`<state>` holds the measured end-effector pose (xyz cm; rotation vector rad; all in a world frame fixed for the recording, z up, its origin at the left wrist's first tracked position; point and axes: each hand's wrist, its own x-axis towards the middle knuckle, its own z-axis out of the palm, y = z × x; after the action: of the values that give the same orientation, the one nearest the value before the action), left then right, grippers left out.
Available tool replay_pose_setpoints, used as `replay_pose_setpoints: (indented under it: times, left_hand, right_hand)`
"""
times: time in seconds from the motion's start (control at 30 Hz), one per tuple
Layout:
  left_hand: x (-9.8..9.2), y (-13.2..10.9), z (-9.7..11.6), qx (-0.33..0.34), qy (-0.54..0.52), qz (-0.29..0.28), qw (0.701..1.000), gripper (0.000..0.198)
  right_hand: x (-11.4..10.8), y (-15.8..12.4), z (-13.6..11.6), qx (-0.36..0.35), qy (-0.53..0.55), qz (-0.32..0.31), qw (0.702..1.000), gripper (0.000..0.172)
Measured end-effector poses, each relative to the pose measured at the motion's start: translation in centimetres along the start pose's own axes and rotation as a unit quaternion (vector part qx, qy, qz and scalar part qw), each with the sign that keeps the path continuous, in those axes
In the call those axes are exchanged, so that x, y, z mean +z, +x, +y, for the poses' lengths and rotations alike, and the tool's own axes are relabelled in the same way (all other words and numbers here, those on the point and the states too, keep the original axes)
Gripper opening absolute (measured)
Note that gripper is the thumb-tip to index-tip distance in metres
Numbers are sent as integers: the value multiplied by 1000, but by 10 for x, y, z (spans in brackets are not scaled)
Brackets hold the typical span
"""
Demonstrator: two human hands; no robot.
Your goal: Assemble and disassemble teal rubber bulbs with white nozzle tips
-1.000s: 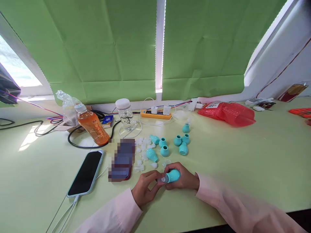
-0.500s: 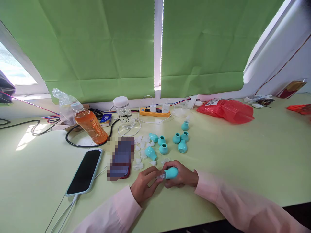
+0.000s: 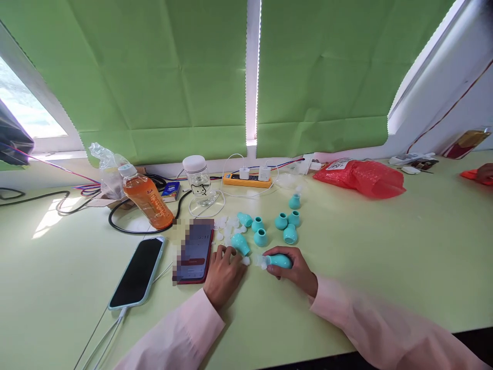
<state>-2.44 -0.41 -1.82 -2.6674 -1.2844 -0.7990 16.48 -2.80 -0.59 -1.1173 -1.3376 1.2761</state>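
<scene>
Blue-cased smartphone (image 3: 136,275): flat on the pale green table (image 3: 385,262), screen dark, a white cable (image 3: 122,312) at its near end.
Drink bottle (image 3: 148,198): orange contents, white cap, beyond the smartphone.
Red-cased phone (image 3: 193,259): flat, screen lit, partly pixelated.
Left hand (image 3: 222,275): beside the red-cased phone, palm down, fingers bent; whether it grips anything cannot be told, its fingertips being hidden.
Translucent small parts (image 3: 227,224): loosely heaped beyond the left hand; one lies just beside its fingers.
Left bulb group (image 3: 261,237): four turquoise bulbs, two upright, two lying over.
Held turquoise bulb (image 3: 280,261): on its side, clear tip (image 3: 262,261) pointing left, between the two hands.
Right bulb group (image 3: 290,234): four more, beyond the right hand.
Right hand (image 3: 295,268): closed around the held bulb, thumb nearest the viewer.
Red plastic bag (image 3: 360,177): far back, near the wall.
Co-worker's hand (image 3: 485,172): at the far right edge, on an orange item (image 3: 468,176).
</scene>
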Motion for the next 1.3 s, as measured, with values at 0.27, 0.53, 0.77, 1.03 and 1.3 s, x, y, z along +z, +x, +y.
replay_pose_setpoints:
  times: [0.27,0.53,0.77,1.03,1.3]
  left_hand:
    - [3,-2,-3,42,-85,-25,995,13]
    - [-4,0,0,-41,-260,54,963,17]
    - [-14,2,4,-96,-465,-3,880,18]
    - [-14,4,1,-223,-620,-81,748,27]
    - [-15,4,4,-200,-618,-78,756,24]
  right_hand:
    - [-7,2,6,-70,-89,13,993,19]
    - [-7,2,5,-100,-149,-7,984,17]
    - [-8,2,0,-141,-165,-33,976,20]
    - [-4,-2,-3,-192,-215,-23,957,20]
    - [-4,-3,-3,-200,-218,-27,955,19]
